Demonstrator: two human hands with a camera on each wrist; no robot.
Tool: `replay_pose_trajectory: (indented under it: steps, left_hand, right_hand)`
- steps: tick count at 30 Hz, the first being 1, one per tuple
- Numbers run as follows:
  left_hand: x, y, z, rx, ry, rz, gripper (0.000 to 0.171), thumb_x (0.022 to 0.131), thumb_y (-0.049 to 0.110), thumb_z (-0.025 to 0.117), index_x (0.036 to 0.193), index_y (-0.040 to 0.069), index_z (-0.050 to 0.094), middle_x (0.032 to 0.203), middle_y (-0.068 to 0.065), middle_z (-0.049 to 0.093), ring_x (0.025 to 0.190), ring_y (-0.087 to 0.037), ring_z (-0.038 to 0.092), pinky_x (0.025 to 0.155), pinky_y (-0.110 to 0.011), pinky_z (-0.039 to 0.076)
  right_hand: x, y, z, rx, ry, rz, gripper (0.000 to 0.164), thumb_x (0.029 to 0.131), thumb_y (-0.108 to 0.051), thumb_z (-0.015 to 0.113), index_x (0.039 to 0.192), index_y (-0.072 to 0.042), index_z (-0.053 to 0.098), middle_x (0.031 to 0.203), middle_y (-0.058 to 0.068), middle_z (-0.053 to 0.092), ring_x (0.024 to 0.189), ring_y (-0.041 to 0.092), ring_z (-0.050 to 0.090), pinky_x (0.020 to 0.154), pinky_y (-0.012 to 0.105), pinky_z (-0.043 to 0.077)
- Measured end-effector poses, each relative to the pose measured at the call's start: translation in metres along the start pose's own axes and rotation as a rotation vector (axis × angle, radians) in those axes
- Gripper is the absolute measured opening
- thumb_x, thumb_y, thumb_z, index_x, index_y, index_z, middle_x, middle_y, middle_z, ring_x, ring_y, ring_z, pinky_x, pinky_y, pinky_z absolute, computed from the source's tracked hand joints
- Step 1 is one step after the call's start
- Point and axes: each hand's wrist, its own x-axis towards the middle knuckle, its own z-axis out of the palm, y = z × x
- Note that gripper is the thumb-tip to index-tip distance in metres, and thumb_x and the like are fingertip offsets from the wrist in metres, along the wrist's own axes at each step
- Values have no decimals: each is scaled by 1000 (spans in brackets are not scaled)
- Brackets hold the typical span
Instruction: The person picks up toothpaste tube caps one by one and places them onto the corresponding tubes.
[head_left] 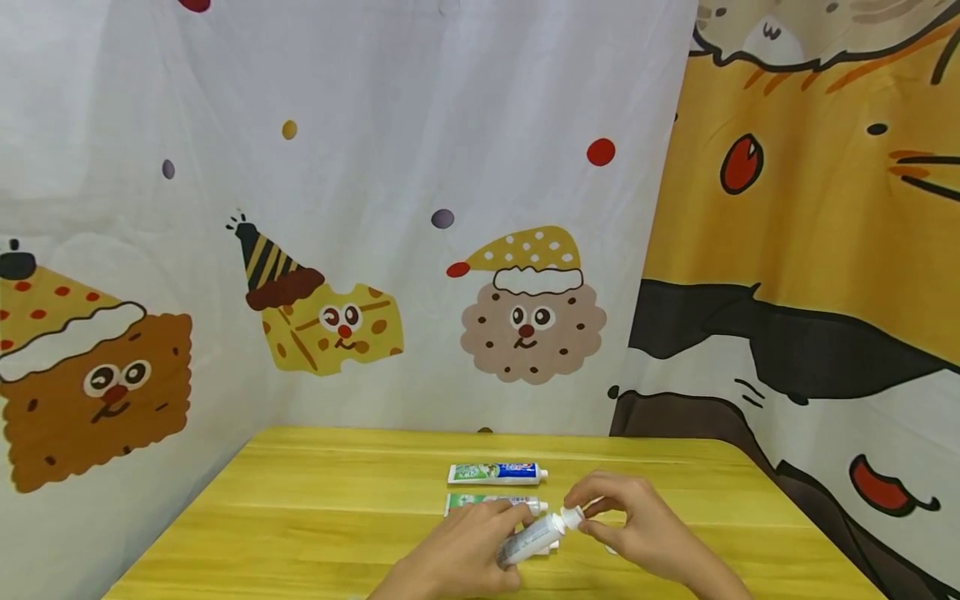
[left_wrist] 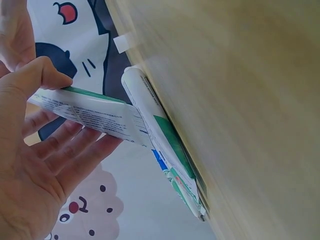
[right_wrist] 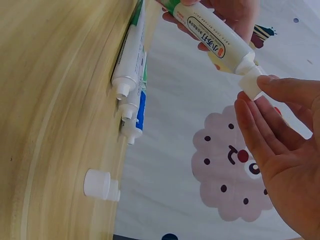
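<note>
In the head view my left hand grips a white toothpaste tube with its neck angled up to the right. The tube's green part shows in the right wrist view, along with Chinese lettering on its front. My right hand pinches a white cap at the neck between thumb and fingers. Whether the cap's thread is still engaged cannot be seen. Below the held tube, more toothpaste tubes lie side by side on the table, bare nozzles showing. One is mostly hidden by the left hand in the head view.
White caps stand on the wooden table, beyond the nozzle ends of the tubes. The farthest tube is green and blue. Behind the table hangs a curtain printed with cartoon figures.
</note>
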Motion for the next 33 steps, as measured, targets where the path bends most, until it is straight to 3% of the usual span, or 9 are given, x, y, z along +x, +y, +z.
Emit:
replay_pose_trajectory:
  steps: [8, 17, 21, 33]
  left_hand:
    - [0, 0, 1, 19, 14, 25, 54, 75, 26, 82, 125, 32, 62, 105, 16, 66, 75, 3, 48, 64, -17, 41]
    - [0, 0, 0, 39, 16, 34, 54, 76, 27, 82, 126, 31, 62, 104, 16, 67, 73, 3, 48, 63, -17, 40]
    - [1, 0, 0, 32, 3, 23, 53, 77, 26, 81, 126, 31, 63, 108, 16, 67, 75, 4, 48, 65, -17, 41]
    - [1, 0, 0, 16, -17, 2, 52, 78, 26, 81, 126, 32, 63, 115, 14, 68, 79, 3, 50, 69, -17, 43]
  right_hand:
    - [-1, 1, 1, -4, -9, 10, 25, 89, -4, 77, 110, -18, 73, 107, 2, 74, 98, 7, 71, 78, 29, 62]
    - [0, -1, 3, -38, -22, -39, 27, 89, -2, 77, 109, -19, 72, 105, -3, 74, 96, 7, 71, 75, 28, 62]
    - [1, -2, 4, -51, -26, -16, 22, 91, -7, 77, 109, -20, 73, 104, -4, 74, 93, 9, 72, 74, 28, 62]
    - [1, -1, 6, -95, -28, 43, 12, 96, -19, 73, 107, -23, 73, 97, -8, 75, 76, -1, 65, 67, 25, 59]
